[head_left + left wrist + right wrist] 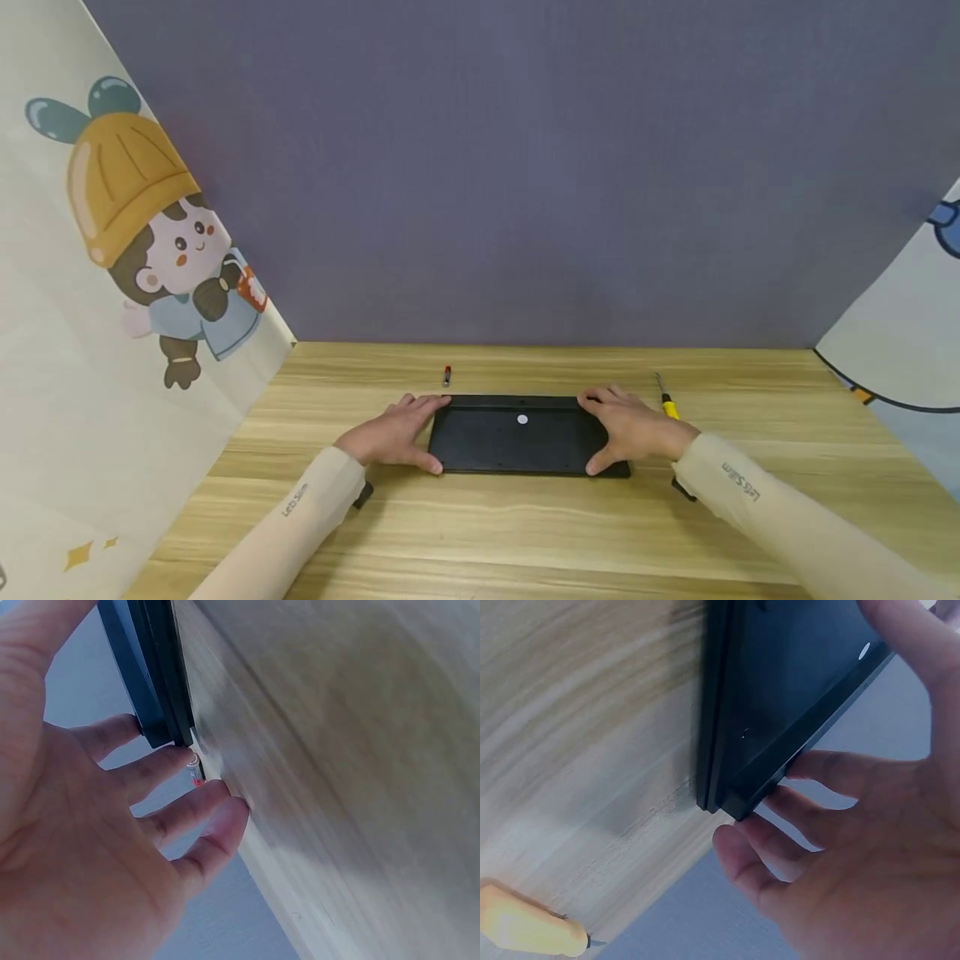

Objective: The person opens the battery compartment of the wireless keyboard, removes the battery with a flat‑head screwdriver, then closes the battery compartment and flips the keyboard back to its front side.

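Note:
A black keyboard point(517, 446) lies underside up on the wooden table, its raised bar along the far edge and a white round sticker point(522, 419) near its middle. My left hand point(395, 433) holds the left end, thumb at the near edge and fingers at the far corner. The right end is held by my right hand point(636, 425), its thumb on the underside close to the near edge and fingertips at the far edge. In the right wrist view, fingers touch the raised bar of the keyboard point(795, 682). Keys, if any, are hidden beneath.
Beyond the keyboard's far left corner lies a small battery point(447, 377) with a red end. A screwdriver point(669, 407) with a yellow and black handle rests to the right of my right hand. A grey-purple panel point(540, 183) stands along the table's far edge.

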Tool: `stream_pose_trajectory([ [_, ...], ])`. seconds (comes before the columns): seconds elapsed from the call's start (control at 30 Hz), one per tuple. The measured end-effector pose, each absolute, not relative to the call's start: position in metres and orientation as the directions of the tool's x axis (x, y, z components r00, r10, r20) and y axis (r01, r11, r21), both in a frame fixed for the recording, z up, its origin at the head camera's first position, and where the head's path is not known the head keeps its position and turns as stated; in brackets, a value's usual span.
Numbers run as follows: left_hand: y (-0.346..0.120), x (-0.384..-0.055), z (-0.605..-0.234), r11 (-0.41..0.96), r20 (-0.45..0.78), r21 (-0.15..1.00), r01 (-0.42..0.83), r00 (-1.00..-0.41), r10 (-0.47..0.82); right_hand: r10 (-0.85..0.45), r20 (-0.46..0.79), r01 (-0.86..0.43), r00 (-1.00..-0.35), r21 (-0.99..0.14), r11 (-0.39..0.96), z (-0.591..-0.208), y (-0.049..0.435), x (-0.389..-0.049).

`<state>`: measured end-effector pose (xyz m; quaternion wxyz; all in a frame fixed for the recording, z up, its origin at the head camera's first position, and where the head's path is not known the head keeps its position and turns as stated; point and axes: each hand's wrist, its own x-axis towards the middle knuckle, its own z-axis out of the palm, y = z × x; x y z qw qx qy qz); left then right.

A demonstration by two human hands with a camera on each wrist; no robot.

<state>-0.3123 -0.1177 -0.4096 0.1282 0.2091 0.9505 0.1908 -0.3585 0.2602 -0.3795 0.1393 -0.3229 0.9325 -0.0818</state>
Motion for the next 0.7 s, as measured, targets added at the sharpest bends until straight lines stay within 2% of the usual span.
stream_pose_trajectory([
  [0.43, -0.101, -0.317, -0.412, 0.852, -0.166, 0.4, 0.338, -0.887, 0.43, -0.618, -0.248, -0.577, -0.746, -0.221, 0.786, -0.377, 0.248, -0.366],
  [0.7, -0.09, -0.32, -0.412, 0.851, -0.169, 0.409, 0.33, -0.889, 0.426, -0.662, -0.222, -0.593, -0.716, -0.307, 0.744, -0.384, 0.239, -0.37],
])
